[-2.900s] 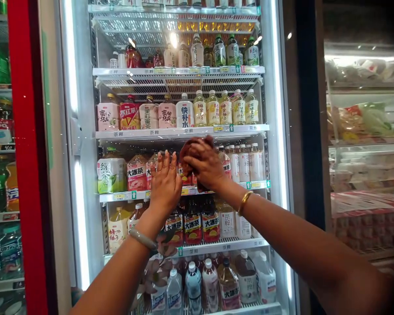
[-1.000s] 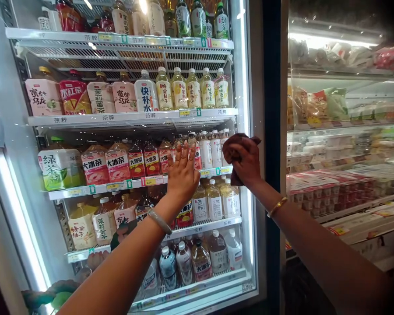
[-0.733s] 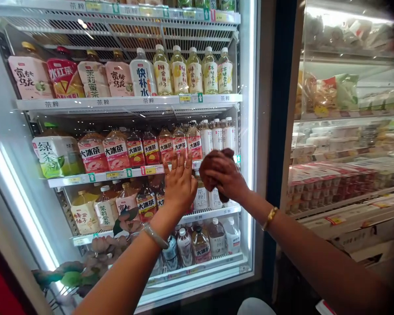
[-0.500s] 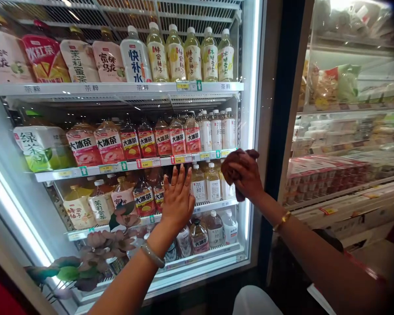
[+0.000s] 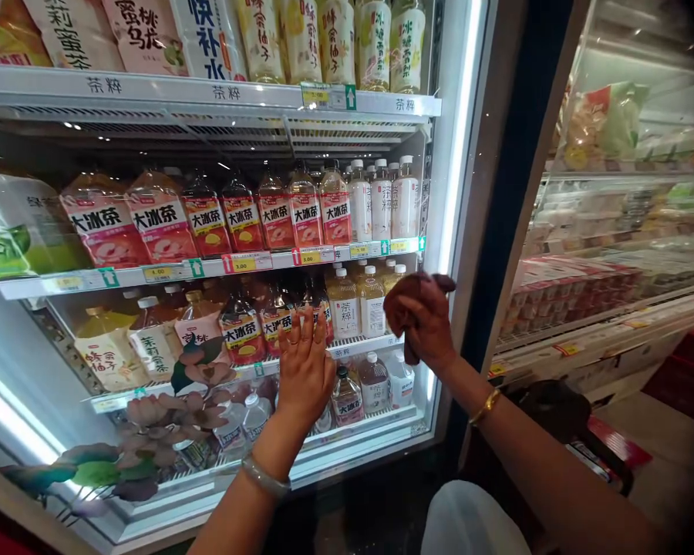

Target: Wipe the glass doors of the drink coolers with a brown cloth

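My left hand (image 5: 305,370) lies flat with outstretched fingers against the glass door (image 5: 347,416) of a lit drinks fridge; it looks to be touching the pane. It holds nothing, and a pale bangle circles its wrist. Bunched in my right hand (image 5: 433,331) is a dark brown cloth (image 5: 408,304), against the glass near the door's right side. A gold bracelet sits on that wrist. Behind the glass, shelves hold rows of bottles, among them red-labelled tea bottles (image 5: 240,220) and clear bottles (image 5: 405,196).
Lotus flowers and leaves (image 5: 150,439) show at the door's lower left, printed or reflected, I cannot tell which. A dark frame post (image 5: 517,154) divides this fridge from an open chiller with packaged goods (image 5: 578,293). My light-clothed knee (image 5: 468,516) is below.
My view has moved closer and tilted down. Both hands stay near the same shelves, the left now lower against the bottles behind it. The cloth remains in my right hand.
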The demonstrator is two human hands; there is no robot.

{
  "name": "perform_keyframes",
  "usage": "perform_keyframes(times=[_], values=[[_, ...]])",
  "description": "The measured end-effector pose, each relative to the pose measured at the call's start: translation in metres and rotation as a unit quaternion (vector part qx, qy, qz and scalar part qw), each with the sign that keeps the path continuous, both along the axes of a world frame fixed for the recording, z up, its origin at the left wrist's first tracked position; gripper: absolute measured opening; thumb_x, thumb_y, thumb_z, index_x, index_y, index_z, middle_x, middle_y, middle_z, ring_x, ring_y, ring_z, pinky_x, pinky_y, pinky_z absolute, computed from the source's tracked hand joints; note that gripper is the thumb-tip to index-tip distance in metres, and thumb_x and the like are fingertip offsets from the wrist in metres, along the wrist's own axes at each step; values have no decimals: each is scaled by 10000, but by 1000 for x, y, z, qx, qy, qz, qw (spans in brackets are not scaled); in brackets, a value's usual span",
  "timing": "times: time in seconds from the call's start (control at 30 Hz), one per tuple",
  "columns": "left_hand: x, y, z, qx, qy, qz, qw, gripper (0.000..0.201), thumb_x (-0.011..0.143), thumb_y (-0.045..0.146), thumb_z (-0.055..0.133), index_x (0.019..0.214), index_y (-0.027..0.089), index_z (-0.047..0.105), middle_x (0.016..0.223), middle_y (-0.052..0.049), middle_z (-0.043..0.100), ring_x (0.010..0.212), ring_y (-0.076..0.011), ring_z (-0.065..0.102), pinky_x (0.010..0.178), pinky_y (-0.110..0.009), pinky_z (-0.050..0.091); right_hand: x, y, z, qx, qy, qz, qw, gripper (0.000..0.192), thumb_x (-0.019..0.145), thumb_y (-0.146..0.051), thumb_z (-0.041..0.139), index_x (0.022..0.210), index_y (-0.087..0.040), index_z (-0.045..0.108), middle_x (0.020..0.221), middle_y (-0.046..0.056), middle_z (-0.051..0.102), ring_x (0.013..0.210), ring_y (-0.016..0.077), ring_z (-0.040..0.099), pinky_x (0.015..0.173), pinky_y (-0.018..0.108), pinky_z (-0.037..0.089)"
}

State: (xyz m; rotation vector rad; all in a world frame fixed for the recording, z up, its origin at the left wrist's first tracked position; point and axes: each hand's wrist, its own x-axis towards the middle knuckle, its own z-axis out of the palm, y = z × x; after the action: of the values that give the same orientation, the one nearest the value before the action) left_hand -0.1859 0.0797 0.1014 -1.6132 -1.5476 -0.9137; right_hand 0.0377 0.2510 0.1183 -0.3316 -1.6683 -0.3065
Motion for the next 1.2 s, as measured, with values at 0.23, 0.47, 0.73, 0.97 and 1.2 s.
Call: perform_keyframes(times=[0.23, 0.47, 0.73, 0.97, 1.2], values=[[-2, 1, -11, 9, -32, -15, 999, 866, 980, 134, 471, 1691, 280, -2, 1766, -47, 3, 1644, -267, -39, 1352, -531, -7, -75, -49, 11, 24, -14, -12, 1000, 419, 899, -211, 653, 1281, -381, 668, 1486, 57, 462, 1468, 339, 435, 1222, 557, 463], [-18, -6, -13, 23, -15, -14, 1000, 871, 960, 138, 506, 1694, 259, 54, 1769, -47, 25, 1648, -273, -24, 1344, -500, -49, -50, -42, -52, 29, 17, -41, 999, 370, 906, -199, 612, 1249, -330, 652, 1401, 63, 475, 1334, 280, 540, 1074, 511, 582], [-27, -10, -16, 22, -9, -5, 1000, 883, 948, 147, 510, 1694, 247, 47, 1763, -46, -16, 1647, -275, -31, 1345, -504, -25, -108, -72, -21, 19, -9, 0, 1000, 459, 895, -191, 635, 1317, -370, 643, 1493, 53, 453, 1497, 334, 398, 1210, 588, 445], [-45, -25, -21, 23, -10, 13, 1000, 911, 930, 118, 507, 1692, 272, 33, 1765, -29, 13, 1641, -266, -46, 1354, -491, -8, -72, -48, -71, 65, -16, -33, 997, 396, 872, -258, 693, 1255, -355, 686, 1461, 69, 477, 1357, 333, 533, 1091, 538, 549], [-43, -25, -32, 20, 0, 5, 1000, 907, 928, 119, 498, 1692, 235, 22, 1766, -31, -24, 1642, -243, -59, 1349, -462, -48, -102, -64, -48, -20, 60, -29, 998, 494, 910, -218, 648, 1393, -312, 610, 1585, 121, 347, 1542, 394, 338, 1197, 658, 409]])
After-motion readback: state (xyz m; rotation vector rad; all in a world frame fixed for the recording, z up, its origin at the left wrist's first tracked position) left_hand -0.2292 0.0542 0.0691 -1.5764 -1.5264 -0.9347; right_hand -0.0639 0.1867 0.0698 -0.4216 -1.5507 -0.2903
